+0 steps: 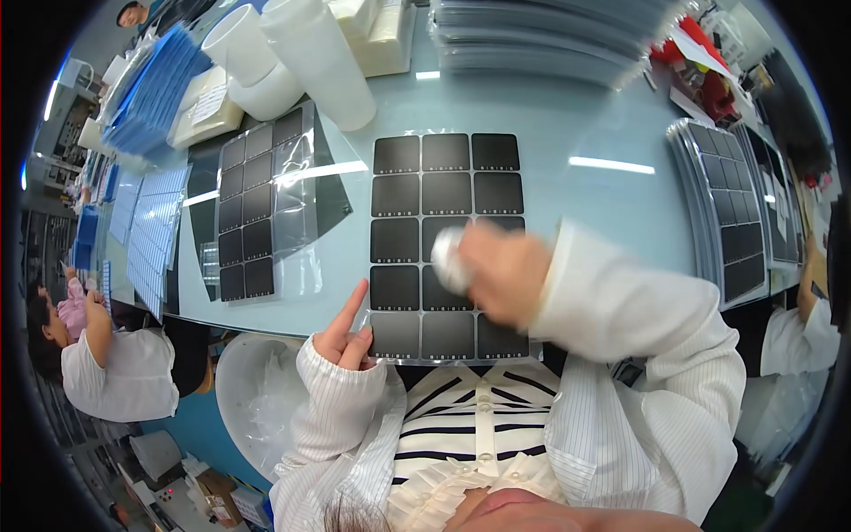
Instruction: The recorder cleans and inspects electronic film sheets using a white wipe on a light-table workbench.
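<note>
Right in front of me on the glass-topped table lies a clear sheet with rows of black rectangular panels (395,240), its near edge close to my body. My right hand (508,277), smeared by motion, is closed around a white wad (450,261) that looks like cloth or tissue. It is over the middle of the sheet and hides some panels. At the sheet's lower left edge rests my left hand (343,335), index finger stretched forward beside the edge and thumb at the corner, the other fingers bent.
A similar panel sheet (245,208) lies on clear film at left. White cylinders (324,66) and blue sheets (155,89) stand behind it. Stacked plastic sheets (541,35) fill the back; another panel stack (727,208) is at right. A white bin (253,399) stands below the table. Co-workers sit at both sides.
</note>
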The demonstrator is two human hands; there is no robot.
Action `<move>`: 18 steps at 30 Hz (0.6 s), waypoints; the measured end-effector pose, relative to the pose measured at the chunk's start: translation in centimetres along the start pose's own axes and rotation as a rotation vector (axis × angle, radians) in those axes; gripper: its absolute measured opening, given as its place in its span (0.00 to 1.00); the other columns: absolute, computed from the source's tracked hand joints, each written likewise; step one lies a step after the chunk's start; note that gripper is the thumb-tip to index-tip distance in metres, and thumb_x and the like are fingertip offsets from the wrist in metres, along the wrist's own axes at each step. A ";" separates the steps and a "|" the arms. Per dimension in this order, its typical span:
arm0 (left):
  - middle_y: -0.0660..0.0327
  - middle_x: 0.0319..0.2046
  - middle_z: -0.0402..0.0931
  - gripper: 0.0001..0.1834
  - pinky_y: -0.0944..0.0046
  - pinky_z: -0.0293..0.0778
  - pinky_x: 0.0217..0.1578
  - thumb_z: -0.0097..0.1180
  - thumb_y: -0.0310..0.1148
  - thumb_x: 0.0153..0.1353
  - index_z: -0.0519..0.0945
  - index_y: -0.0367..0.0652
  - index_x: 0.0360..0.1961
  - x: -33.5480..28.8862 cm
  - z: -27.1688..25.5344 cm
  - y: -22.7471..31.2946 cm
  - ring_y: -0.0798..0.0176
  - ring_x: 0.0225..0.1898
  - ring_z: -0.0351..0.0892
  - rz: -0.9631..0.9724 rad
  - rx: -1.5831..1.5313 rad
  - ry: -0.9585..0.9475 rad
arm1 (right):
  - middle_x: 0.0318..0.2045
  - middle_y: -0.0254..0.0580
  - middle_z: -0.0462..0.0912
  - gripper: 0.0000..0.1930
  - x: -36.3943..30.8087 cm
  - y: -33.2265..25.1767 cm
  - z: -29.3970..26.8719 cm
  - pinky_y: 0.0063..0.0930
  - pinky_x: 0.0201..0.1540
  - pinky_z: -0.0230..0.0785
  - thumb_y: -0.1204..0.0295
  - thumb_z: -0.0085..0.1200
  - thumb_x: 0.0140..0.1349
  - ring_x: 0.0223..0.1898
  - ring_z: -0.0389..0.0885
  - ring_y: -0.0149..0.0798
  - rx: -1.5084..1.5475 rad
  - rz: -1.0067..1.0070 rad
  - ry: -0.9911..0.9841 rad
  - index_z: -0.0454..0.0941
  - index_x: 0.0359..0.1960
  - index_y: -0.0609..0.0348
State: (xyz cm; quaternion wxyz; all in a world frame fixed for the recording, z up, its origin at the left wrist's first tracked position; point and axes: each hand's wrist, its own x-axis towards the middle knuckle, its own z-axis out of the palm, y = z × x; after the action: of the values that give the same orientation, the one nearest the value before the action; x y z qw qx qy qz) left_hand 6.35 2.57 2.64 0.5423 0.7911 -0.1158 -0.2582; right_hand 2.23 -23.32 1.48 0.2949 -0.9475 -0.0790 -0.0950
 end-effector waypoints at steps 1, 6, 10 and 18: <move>0.71 0.09 0.63 0.29 0.77 0.61 0.19 0.43 0.23 0.59 0.62 0.44 0.64 0.1 0.1 -0.2 0.79 0.12 0.59 -0.027 -0.041 0.000 | 0.28 0.49 0.75 0.12 -0.3 -0.9 -0.3 0.42 0.24 0.70 0.78 0.53 0.45 0.21 0.76 0.54 -0.015 -0.087 -0.051 0.71 0.34 0.58; 0.72 0.10 0.64 0.28 0.77 0.62 0.18 0.43 0.23 0.60 0.62 0.44 0.64 -0.4 -0.1 0.3 0.80 0.12 0.60 -0.017 0.031 0.006 | 0.28 0.50 0.76 0.09 3.3 6.9 -3.3 0.38 0.29 0.69 0.76 0.52 0.49 0.28 0.76 0.56 0.012 0.138 0.418 0.71 0.34 0.59; 0.69 0.18 0.74 0.29 0.80 0.60 0.17 0.42 0.24 0.58 0.62 0.43 0.64 -0.2 0.0 -0.1 0.81 0.14 0.62 -0.046 0.003 0.023 | 0.27 0.49 0.75 0.09 1.2 1.9 -2.2 0.39 0.24 0.69 0.75 0.55 0.48 0.21 0.75 0.55 0.079 0.311 0.040 0.72 0.33 0.60; 0.72 0.12 0.66 0.28 0.78 0.63 0.17 0.44 0.24 0.60 0.63 0.43 0.63 -0.4 0.1 0.5 0.80 0.13 0.62 -0.079 0.023 0.039 | 0.24 0.47 0.73 0.11 1.2 5.5 -3.4 0.34 0.22 0.67 0.76 0.55 0.45 0.20 0.76 0.49 0.034 0.147 0.296 0.73 0.33 0.60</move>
State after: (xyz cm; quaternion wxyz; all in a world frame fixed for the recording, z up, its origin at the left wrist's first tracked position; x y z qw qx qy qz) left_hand 6.03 2.48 3.19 0.5247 0.8061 -0.0767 -0.2628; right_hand 4.08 -29.63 1.47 0.3253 -0.9213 0.0330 -0.2105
